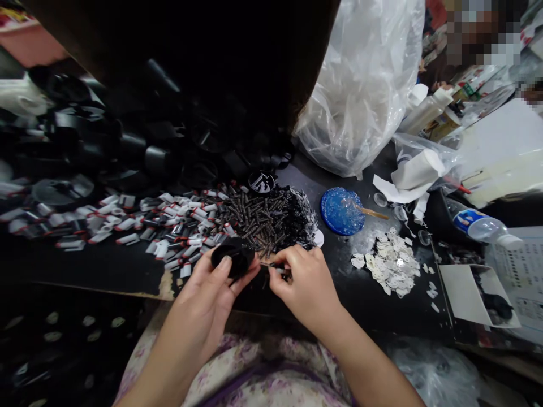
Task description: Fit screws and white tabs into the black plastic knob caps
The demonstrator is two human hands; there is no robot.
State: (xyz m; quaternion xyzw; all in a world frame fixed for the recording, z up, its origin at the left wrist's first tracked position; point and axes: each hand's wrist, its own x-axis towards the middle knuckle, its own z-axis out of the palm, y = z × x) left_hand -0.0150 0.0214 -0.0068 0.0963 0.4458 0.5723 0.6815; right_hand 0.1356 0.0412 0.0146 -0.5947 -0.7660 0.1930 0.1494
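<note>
My left hand [212, 294] is closed around a round black plastic part [232, 257], thumb on top and fingers beneath. Just to its right, my right hand [303, 282] pinches a small thin piece, dark and pale, too small to name. Its fingertips are a short gap from the left fingers. Behind both hands lies a heap of dark metal springs [261, 220]. Small black parts [299, 217] are piled against the springs on the right. White and grey pieces with red edges [190, 223] spread out to the left.
A blue lid [337, 212] holds clear grease and a wooden stick [371, 212]. Flat whitish plates [392, 263] lie heaped to the right. Black round housings [127, 141] fill the back left. A plastic bag [360, 85], a bottle [483, 226] and an open box [466, 291] stand around.
</note>
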